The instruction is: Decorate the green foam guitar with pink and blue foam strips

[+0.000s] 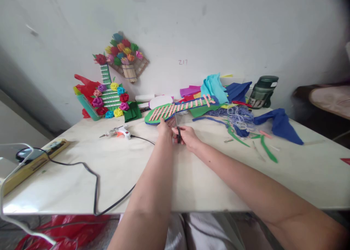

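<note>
My left hand (165, 126) is closed on the lower edge of a guitar-shaped craft piece (179, 108), green with a blue border. Pink strips and white strings cross its face, and it is tilted up over the table. In my right hand (187, 136) is a pair of scissors (178, 133) with dark handles. Their blades point up at the lower edge of the craft guitar, near its middle. Whether the blades touch it I cannot tell. Part of my left hand's fingers is hidden under the piece.
A glue gun (123, 132) lies at left, its black cord running forward. A power strip (41, 162) sits at the left edge. Flower-trimmed craft guitar (111, 100) leans on the wall. Tangled yarn (237, 114), blue cloth-like scraps (284, 127) and a dark bottle (263, 92) are at right.
</note>
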Demonstrator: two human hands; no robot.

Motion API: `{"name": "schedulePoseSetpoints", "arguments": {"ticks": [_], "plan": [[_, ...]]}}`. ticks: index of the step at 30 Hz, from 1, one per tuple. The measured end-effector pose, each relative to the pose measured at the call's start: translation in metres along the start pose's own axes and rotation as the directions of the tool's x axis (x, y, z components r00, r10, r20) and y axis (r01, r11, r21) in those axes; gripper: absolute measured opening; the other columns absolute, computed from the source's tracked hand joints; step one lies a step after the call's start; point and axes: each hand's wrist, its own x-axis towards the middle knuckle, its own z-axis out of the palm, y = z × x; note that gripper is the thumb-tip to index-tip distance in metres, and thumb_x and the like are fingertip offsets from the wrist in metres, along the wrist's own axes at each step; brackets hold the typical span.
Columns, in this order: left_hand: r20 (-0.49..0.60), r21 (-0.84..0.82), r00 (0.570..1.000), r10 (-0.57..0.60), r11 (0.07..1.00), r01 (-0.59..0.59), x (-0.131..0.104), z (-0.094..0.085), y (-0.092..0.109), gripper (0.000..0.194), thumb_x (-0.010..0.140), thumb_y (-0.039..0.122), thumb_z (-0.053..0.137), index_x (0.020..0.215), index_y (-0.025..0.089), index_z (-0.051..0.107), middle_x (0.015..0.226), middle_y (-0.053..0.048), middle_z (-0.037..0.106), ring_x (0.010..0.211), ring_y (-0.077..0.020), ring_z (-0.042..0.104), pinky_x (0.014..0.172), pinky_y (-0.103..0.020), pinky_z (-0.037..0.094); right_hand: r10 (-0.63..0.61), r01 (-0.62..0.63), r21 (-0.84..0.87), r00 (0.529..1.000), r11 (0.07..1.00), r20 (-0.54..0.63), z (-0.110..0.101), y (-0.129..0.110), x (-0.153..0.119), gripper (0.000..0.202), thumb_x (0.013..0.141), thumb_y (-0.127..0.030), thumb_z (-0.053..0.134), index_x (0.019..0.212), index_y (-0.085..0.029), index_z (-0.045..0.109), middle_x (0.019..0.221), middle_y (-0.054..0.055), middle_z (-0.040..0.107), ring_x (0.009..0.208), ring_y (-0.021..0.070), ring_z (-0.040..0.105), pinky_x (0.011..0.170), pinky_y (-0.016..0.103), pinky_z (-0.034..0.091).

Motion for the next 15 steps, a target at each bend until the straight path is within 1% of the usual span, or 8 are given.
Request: {"name": "schedulePoseSetpoints", "arguments": {"ticks": [3,7,9,11,13,15], "plan": [[0.017,0.001,0.999,-0.043,0.999,0.043,0.002,0.0,0.0,0.047,0.092,0.036,0.03,0.117,0.002,0.051,0.101,-0.023,0.064,0.089,-0.0239,0.066,0.069,-0.03,0.053,0.022,-0.022,0.005,1.0,1.0,-0.015,0.0,-0.001,0.001,0.02,0.069,-0.028,0.07,0.071,-0.012,0.058,0.042,-0.004,0.053,0.033,0.0086,0.051,0.025,0.015,0.022],[0.003,0.019,0.997,-0.083,0.996,0.083,0.003,0.001,0.0,0.046,0.09,0.035,0.032,0.119,0.003,0.049,0.099,-0.022,0.065,0.087,-0.0241,0.066,0.067,-0.029,0.053,0.044,-0.044,0.015,0.998,0.999,-0.039,0.0,-0.002,0.001,0.019,0.068,-0.026,0.069,0.068,-0.012,0.057,0.04,-0.004,0.052,0.032,0.0087,0.051,0.025,0.015,0.022],[-0.018,0.034,0.999,-0.047,0.998,0.048,0.001,0.002,-0.001,0.043,0.087,0.032,0.039,0.119,0.005,0.049,0.097,-0.02,0.065,0.084,-0.0241,0.067,0.065,-0.029,0.053,0.059,-0.059,0.01,0.997,0.998,-0.056,0.001,-0.004,0.0,0.017,0.068,-0.025,0.068,0.068,-0.012,0.057,0.039,-0.004,0.052,0.032,0.009,0.051,0.024,0.015,0.021],[-0.058,0.068,0.998,0.027,0.997,-0.023,-0.004,0.003,-0.003,0.043,0.082,0.028,0.046,0.119,0.006,0.048,0.095,-0.018,0.065,0.081,-0.0252,0.067,0.063,-0.031,0.053,0.071,-0.07,0.003,0.995,0.998,-0.066,0.001,-0.005,-0.002,0.014,0.068,-0.023,0.068,0.068,-0.012,0.059,0.038,-0.004,0.051,0.032,0.0094,0.051,0.024,0.015,0.021],[-0.131,0.13,0.986,0.101,0.988,-0.084,-0.009,0.004,-0.006,0.043,0.08,0.025,0.048,0.119,0.007,0.047,0.095,-0.017,0.065,0.079,-0.0269,0.067,0.059,-0.033,0.053,0.076,-0.077,-0.004,0.994,0.997,-0.073,0.001,-0.005,-0.003,0.011,0.067,-0.021,0.067,0.069,-0.012,0.06,0.037,-0.004,0.051,0.031,0.0097,0.051,0.024,0.015,0.021],[-0.226,0.212,0.964,0.143,0.973,-0.095,-0.013,0.003,-0.007,0.047,0.078,0.022,0.048,0.124,0.011,0.042,0.098,-0.016,0.064,0.077,-0.0275,0.067,0.056,-0.035,0.052,0.081,-0.082,-0.007,0.993,0.997,-0.087,0.001,-0.006,-0.003,0.009,0.066,-0.019,0.066,0.068,-0.012,0.061,0.036,-0.004,0.05,0.031,0.0097,0.05,0.024,0.015,0.022]]}}
